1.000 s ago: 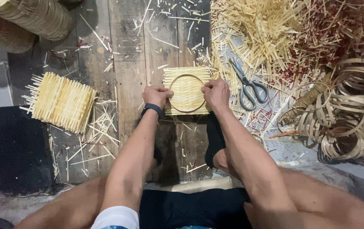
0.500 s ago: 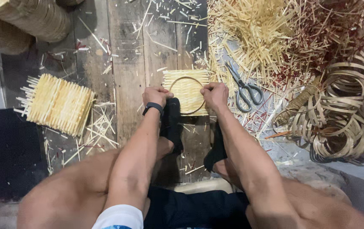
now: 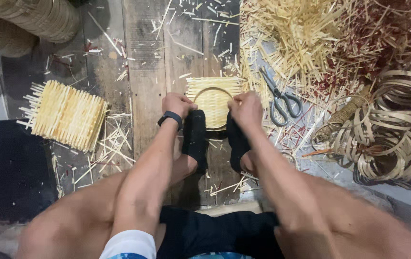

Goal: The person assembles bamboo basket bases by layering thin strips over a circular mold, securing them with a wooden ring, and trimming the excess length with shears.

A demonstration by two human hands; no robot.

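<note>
gripping a thin hoop (image 3: pixel 213 108) against a small woven mat (image 3: pixel 213 98) on the plank floor (image 3: pixel 148 72), left hand (image 3: pixel 178 104) and right hand (image 3: pixel 246 109) pinch its sides; black-socked feet (image 3: pixel 196 136) have just slid up to pin the mat, arms stretched forward, scissors (image 3: pixel 278 98) nearby

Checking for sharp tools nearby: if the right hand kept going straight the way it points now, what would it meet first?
The right hand points up-frame along the woven mat it grips, so it would slide over that mat first, then bare floorboards. The scissors lie off to its right, seemingly outside that line.
</note>
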